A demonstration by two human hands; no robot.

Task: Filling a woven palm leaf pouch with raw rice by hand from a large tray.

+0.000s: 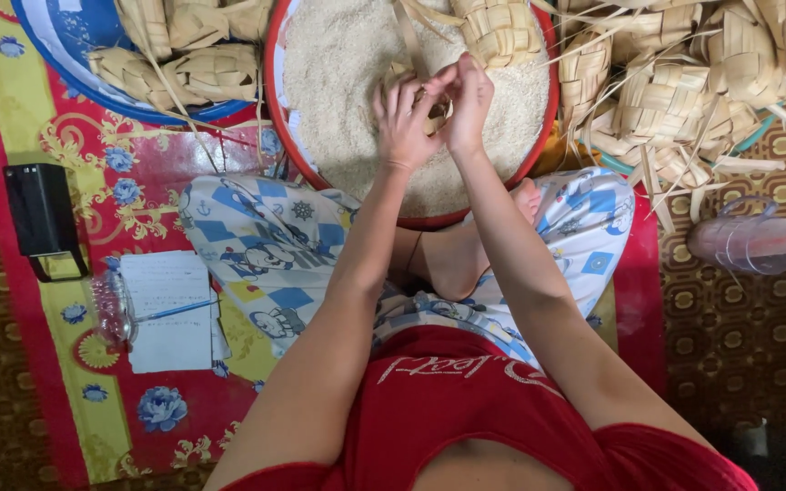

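A woven pouch (431, 102) is pinched by left hand (404, 123) and right hand (468, 102) over the rice basin (277, 100), so spilled grains are caught.

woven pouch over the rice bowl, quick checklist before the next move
1. Woven pouch held by both hands: ok, left hand and right hand close around it.
2. Pouch over the red-rimmed bowl: ok.
3. Rice in the bowl: ok, plenty.
4. Pouch opening clear: cannot tell, fingers hide it.
5. Empty pouches nearby: ok, piled to the right of the bowl.
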